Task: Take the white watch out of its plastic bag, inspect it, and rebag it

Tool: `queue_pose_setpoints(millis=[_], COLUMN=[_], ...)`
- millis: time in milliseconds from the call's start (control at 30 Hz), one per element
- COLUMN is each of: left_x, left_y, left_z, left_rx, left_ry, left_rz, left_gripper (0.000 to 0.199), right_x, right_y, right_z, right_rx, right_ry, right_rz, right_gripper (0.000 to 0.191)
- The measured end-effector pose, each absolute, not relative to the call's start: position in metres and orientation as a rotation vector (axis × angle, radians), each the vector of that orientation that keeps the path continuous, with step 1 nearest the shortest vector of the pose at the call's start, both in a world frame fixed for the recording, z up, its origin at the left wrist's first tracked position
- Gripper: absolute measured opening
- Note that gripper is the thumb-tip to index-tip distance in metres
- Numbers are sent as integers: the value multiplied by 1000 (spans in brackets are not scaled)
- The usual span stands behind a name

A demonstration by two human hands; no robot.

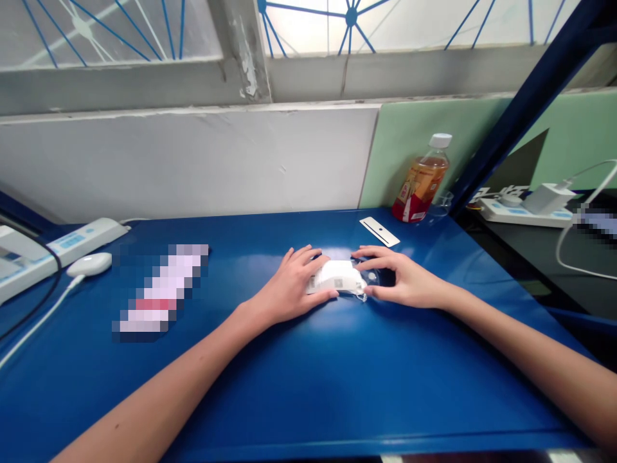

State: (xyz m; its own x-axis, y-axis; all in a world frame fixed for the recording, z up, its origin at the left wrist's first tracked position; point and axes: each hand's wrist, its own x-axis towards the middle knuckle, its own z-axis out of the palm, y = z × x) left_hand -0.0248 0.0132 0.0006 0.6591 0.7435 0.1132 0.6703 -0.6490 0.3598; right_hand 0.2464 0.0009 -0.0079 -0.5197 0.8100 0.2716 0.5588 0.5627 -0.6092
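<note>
One white pkt [340, 276]: L hand [295, 284] clasps left end, fingers slightly fanned, prob. steadying it, I reckon; R hand [405, 281] opp., thumb/fingers parted, can't tell if pinching.

A single head-worn camera looks forward and down from close above a blue table [299, 379], facing the wall [216, 164] and windows [414, 29] beyond it.
</note>
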Motion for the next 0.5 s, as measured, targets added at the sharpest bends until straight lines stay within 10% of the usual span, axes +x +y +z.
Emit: queue_pose_setpoints(millis=[500], left_x=[-33], left_y=[18], left_z=[3], left_rx=[2615], left_ry=[1158], left_rz=[391], left_gripper=[68], right_x=[262], right_y=[9], right_z=[7], right_rx=[-1079], right_ry=[-2278], right_rz=[542], right_gripper=[26])
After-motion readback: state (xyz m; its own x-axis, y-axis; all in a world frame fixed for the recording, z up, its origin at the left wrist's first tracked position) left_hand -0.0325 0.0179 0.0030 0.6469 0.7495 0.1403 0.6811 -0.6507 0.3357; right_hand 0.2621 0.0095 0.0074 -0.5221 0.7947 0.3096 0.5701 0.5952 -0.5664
